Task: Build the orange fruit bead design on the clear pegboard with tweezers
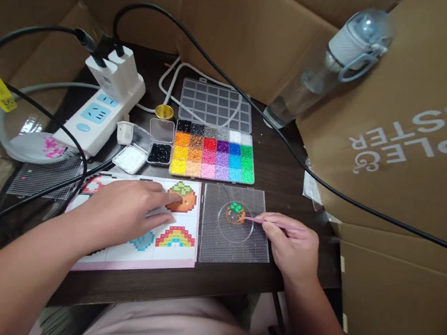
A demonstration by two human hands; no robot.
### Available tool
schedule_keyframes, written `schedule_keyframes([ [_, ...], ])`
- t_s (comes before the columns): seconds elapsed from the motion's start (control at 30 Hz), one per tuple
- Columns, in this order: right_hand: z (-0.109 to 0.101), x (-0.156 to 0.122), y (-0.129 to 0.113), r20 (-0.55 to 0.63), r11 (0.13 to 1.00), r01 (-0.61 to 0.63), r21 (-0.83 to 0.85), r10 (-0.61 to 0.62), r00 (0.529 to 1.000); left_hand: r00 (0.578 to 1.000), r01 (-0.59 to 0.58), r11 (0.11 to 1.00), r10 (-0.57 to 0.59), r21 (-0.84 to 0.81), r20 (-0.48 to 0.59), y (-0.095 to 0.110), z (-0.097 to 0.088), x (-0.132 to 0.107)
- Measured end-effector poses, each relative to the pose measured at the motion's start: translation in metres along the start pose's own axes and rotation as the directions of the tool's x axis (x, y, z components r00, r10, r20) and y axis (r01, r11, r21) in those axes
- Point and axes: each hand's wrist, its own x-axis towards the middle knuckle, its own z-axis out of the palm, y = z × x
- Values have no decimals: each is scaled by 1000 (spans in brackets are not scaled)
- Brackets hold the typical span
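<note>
My left hand (pixel 128 212) lies on a pattern sheet (pixel 142 234) of pixel pictures, its index finger pointing at an orange fruit picture (pixel 182 198); the fingers are loosely stretched and hold nothing. My right hand (pixel 291 245) pinches thin pink tweezers (pixel 269 223), whose tip reaches a small bead figure, orange with a green top (pixel 236 212). That figure sits on a clear square pegboard (pixel 233 242) right of the sheet.
Behind the sheet stands a bead box (pixel 214 153) with many colours and its clear lid (pixel 216 105) open. Small bead cases (pixel 160 147), a power strip (pixel 101 110) with cables, a second pegboard (pixel 43 177) and a water bottle (pixel 326 71) surround it. Cardboard walls enclose the dark table.
</note>
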Motion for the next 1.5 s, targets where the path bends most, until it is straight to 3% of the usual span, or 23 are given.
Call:
schedule_keyframes([
  [0.5,3,-1,-2,29,998,59,-3,-58,998,999,34,999,-35,25,20,4,-5,1],
  [1.2,-2,-6,15,-22,999,-27,28,28,999,997,39,999,-42,33,71,8,-11,0],
  [1.5,-3,-8,23,-10,999,-39,33,40,999,999,30,999,-32,32,43,8,-9,0],
])
